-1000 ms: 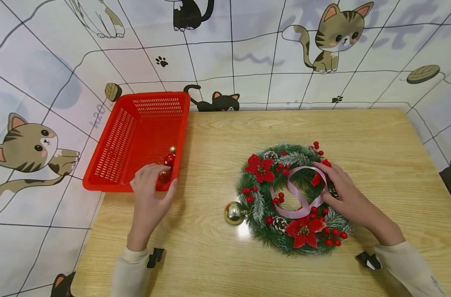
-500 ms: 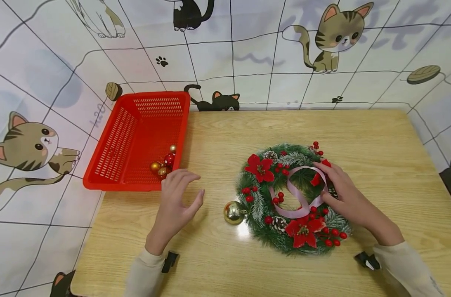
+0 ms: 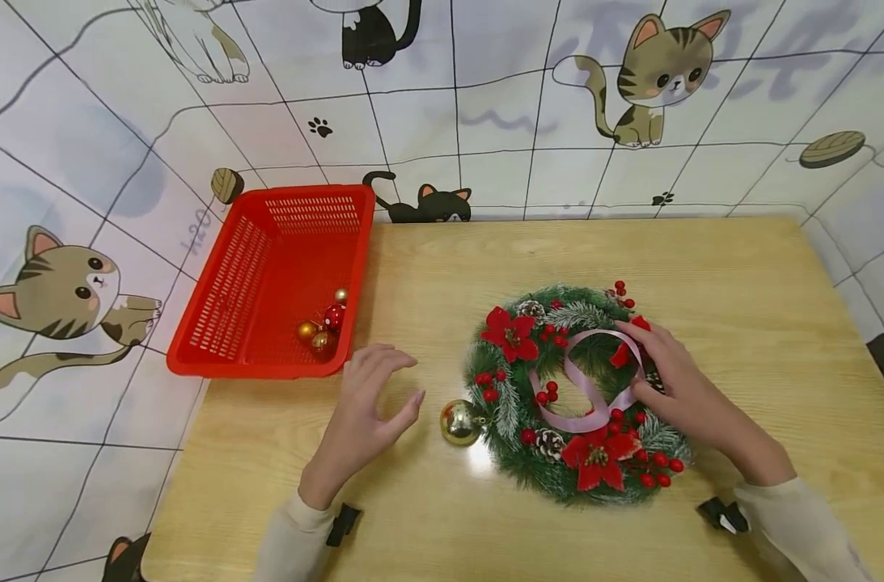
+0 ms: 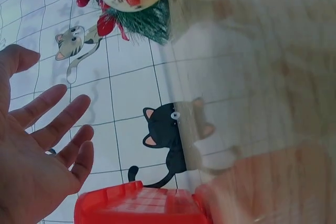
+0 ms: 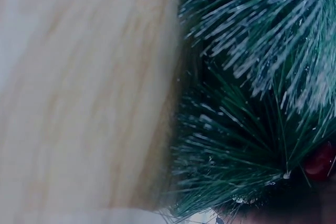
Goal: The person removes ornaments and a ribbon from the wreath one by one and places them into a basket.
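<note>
Head view: shiny gold bauble is seen on the wooden table, touching the green pine wreath's left edge.
Left hand is held just beside it, fingers spread, nothing gripped; right hand is rested on the wreath, fingers loosely bent over the pink ribbon.

Glossy gold bauble, bristly wreath, perforated plastic basket, wood-grain table
</note>
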A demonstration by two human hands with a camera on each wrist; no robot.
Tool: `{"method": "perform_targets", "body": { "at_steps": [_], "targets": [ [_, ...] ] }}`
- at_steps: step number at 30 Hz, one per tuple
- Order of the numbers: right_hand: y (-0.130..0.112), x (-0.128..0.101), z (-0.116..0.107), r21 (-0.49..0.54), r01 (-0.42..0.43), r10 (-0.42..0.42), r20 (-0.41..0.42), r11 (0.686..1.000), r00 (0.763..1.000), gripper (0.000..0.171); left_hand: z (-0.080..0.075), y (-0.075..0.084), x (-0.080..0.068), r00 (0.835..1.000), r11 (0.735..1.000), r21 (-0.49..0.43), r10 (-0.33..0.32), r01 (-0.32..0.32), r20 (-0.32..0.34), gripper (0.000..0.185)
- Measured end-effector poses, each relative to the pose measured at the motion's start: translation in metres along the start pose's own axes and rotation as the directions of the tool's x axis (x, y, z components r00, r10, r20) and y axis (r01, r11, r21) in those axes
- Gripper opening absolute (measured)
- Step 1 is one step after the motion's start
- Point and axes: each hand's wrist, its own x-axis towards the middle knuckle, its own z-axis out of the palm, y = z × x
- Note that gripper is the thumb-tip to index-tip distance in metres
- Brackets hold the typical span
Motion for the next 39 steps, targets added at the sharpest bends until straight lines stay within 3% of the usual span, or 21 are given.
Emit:
{"method": "perform_targets", "body": {
  "at_steps": [5, 9, 14, 21, 25, 29, 39],
  "targets": [
    [-0.001, -0.004, 0.004, 0.014, -0.026, 0.026, 0.016, 1.0, 1.0, 0.091, 0.003, 0.007, -0.008, 0.995, 1.0, 0.018, -0.022, 0.02, 0.097, 0.051],
    [-0.001, -0.003, 0.002, 0.016, -0.027, 0.026, 0.009, 1.0, 1.0, 0.092, 0.006, 0.011, -0.007, 0.982, 0.999, 0.033, -0.044, 0.038, 0.185, 0.061],
    [0.0, -0.002, 0.0, 0.021, -0.028, 0.028, 0.007, 0.999, 1.0, 0.091, 0.012, 0.016, -0.006, 0.958, 0.996, 0.066, -0.082, 0.066, 0.275, 0.07],
    [0.001, -0.002, 0.0, 0.021, -0.019, 0.019, 0.002, 1.0, 1.0, 0.091, 0.022, 0.021, -0.007, 0.919, 0.993, 0.101, -0.1, 0.066, 0.382, 0.069],
    [0.001, -0.003, 0.001, 0.018, -0.013, 0.013, 0.0, 1.0, 1.0, 0.09, 0.028, 0.021, -0.007, 0.91, 0.992, 0.118, -0.083, 0.038, 0.406, 0.067],
    [0.0, -0.002, 0.0, 0.014, -0.018, 0.018, 0.002, 1.0, 1.0, 0.09, 0.032, 0.021, -0.006, 0.914, 0.992, 0.128, -0.064, 0.013, 0.401, 0.066],
    [-0.002, -0.003, -0.001, 0.01, -0.026, 0.026, -0.005, 1.0, 1.0, 0.089, 0.037, 0.019, -0.005, 0.903, 0.988, 0.153, -0.079, 0.015, 0.423, 0.063]
  ]
}}
